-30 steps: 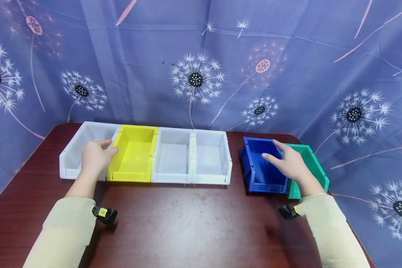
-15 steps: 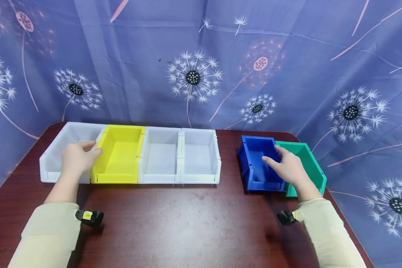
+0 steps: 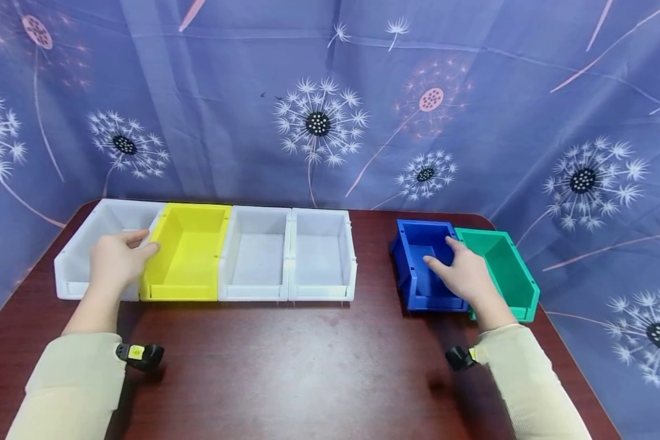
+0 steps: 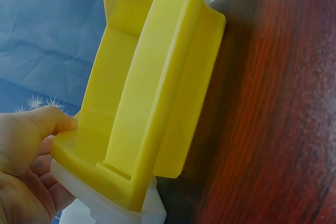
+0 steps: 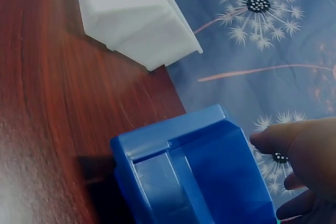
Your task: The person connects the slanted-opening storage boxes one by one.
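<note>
My left hand (image 3: 118,260) pinches the adjoining side walls of the yellow bin (image 3: 184,292) and the leftmost white bin (image 3: 77,291). In the left wrist view the thumb lies at the yellow bin's (image 4: 142,93) rim, with the other fingers curled beyond the white wall beneath. Over at the right, my right hand (image 3: 467,269) hovers above the blue bin (image 3: 434,304), thumb and forefinger spread apart. Its thumb tip comes right at the rim of the blue bin (image 5: 226,166) in the right wrist view. Part of the green bin (image 3: 508,269) is hidden behind this hand.
Two more white bins, a middle one (image 3: 253,293) and an end one (image 3: 321,293), continue the row beside the yellow bin. A gap of bare table (image 3: 374,263) separates them from the blue bin. A dandelion-print cloth (image 3: 242,79) hangs behind the brown table.
The row of white and yellow bins has slid left together with my left hand, widening the gap to the blue bin. My right hand has shifted slightly left; the blue and green bins look nearly unmoved.
</note>
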Tool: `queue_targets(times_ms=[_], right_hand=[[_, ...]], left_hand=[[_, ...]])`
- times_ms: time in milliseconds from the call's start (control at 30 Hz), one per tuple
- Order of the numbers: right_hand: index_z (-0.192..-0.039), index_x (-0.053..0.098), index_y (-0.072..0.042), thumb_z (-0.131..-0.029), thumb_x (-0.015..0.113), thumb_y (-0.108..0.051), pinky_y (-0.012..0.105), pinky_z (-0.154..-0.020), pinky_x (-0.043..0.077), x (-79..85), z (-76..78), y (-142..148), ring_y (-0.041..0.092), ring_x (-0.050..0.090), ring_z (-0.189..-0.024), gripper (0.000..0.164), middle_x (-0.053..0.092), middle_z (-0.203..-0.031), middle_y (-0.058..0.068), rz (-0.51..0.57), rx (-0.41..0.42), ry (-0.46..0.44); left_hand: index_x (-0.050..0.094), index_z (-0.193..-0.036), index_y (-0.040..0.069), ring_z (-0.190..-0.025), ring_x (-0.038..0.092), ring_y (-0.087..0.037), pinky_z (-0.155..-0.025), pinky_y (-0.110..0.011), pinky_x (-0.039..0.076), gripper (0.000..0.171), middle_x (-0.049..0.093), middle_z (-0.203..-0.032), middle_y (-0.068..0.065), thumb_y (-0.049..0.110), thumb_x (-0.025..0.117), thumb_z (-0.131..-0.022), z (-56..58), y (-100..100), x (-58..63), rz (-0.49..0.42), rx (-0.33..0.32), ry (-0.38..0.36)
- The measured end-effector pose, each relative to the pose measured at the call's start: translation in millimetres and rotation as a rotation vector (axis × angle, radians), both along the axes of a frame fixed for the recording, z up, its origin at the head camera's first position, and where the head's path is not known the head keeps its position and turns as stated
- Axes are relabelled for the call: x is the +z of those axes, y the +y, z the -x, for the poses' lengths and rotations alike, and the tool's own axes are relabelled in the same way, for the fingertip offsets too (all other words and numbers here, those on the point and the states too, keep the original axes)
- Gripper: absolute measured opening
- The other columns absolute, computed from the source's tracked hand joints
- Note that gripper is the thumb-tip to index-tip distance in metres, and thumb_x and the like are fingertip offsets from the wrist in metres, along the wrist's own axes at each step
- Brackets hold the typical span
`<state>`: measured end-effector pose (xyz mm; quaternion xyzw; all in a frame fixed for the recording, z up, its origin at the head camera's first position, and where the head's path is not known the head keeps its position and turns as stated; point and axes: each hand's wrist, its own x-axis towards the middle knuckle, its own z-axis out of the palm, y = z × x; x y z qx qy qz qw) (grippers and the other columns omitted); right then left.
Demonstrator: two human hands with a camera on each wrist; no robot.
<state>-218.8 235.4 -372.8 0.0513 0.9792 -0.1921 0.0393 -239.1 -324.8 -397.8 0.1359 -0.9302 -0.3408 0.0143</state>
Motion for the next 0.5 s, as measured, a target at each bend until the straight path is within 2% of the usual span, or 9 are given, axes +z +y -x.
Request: queue_targets(times_ms=[100,233,300,433,500], right_hand=[[-0.146,0.026,0.004,-0.092,0.05,-0.052,0.061,-0.101,0.038,-0.8,-0.4,-1.5,0.05,0.038,-0.128,0.081,0.035,-0.143,0.034,0.027,-0.021,0.039],[-0.143,0.033,0.006,-0.095,0.051,-0.039,0.059,-0.096,0.043,-0.9,-1.6,-0.9,0.049,0.044,-0.124,0.068,0.041,-0.139,0.033,0.039,-0.079,0.086],[-0.141,0.035,0.008,-0.096,0.052,-0.032,0.058,-0.095,0.044,-0.7,-1.2,-1.5,0.049,0.045,-0.123,0.063,0.043,-0.137,0.034,0.03,-0.106,0.081],[-0.138,0.037,0.013,-0.095,0.05,-0.027,0.058,-0.097,0.043,1.5,2.9,-1.1,0.05,0.045,-0.122,0.06,0.043,-0.135,0.036,-0.036,-0.11,0.038],[-0.133,0.041,0.015,-0.095,0.051,-0.025,0.057,-0.092,0.047,1.8,4.5,2.1,0.05,0.051,-0.115,0.056,0.049,-0.128,0.037,-0.073,-0.096,0.019]], left_hand=[[0.046,-0.136,-0.004,-0.125,0.04,-0.049,-0.098,-0.058,0.039,0.054,0.05,-0.131,-0.032,0.031,0.051,-0.095,1.5,1.8,3.0,0.003,-0.012,0.003],[0.045,-0.136,-0.005,-0.125,0.039,-0.051,-0.099,-0.059,0.038,0.055,0.048,-0.132,-0.033,0.032,0.051,-0.095,0.1,1.7,3.0,0.0,-0.021,-0.009],[0.044,-0.137,-0.005,-0.125,0.039,-0.051,-0.098,-0.059,0.039,0.055,0.047,-0.133,-0.033,0.032,0.05,-0.095,-1.8,0.8,2.0,-0.001,-0.014,-0.02],[0.043,-0.138,-0.004,-0.124,0.039,-0.052,-0.097,-0.059,0.04,0.056,0.046,-0.133,-0.034,0.032,0.05,-0.096,-4.4,1.6,1.4,0.015,0.005,-0.037],[0.042,-0.138,-0.003,-0.124,0.039,-0.052,-0.097,-0.059,0.04,0.055,0.046,-0.133,-0.033,0.032,0.05,-0.096,-3.8,3.9,2.0,0.018,0.009,-0.041]])
